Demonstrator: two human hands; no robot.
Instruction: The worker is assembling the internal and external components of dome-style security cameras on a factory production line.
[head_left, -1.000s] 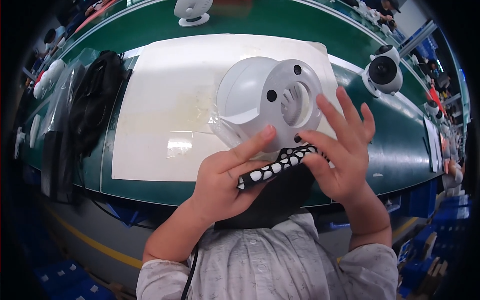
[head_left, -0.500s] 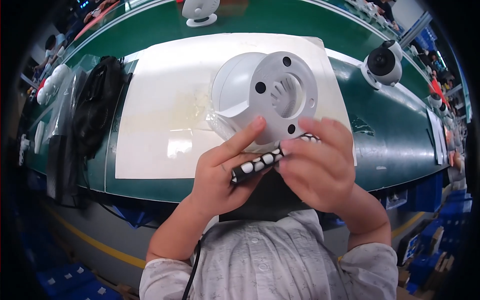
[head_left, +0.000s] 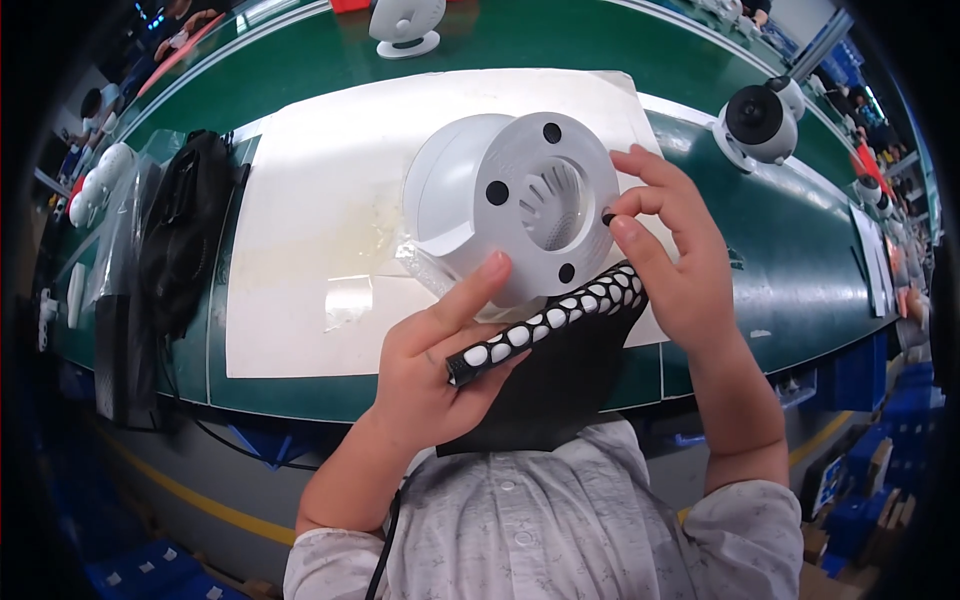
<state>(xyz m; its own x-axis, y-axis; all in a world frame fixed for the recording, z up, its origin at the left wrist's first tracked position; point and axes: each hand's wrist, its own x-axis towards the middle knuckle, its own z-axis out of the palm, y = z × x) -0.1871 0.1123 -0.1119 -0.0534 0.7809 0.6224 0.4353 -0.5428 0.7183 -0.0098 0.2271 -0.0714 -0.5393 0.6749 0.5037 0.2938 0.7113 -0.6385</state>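
Note:
A white round-bodied device [head_left: 450, 170] lies tipped on the pale board, its ring-shaped base turned toward me. Dark round pads sit in three spots of the base around a wide opening with vent slots. My right hand [head_left: 685, 260] pinches a small black round pad [head_left: 608, 217] between thumb and finger, at the base's right rim. Curled in my left hand [head_left: 425, 375] is a black sheet with rows of white round spots [head_left: 545, 325]. My left index finger rests on the lower left of the base.
The pale board [head_left: 300, 240] covers part of the green table [head_left: 800, 240]. A black pouch [head_left: 190, 230] and clear plastic bags lie at the left. Other white devices stand at the far edge [head_left: 405, 25] and the right [head_left: 757, 125]. People work farther back.
My right hand has moved from the spotted sheet up to the base's right rim, a black pad now in its fingers. More of the sheet shows.

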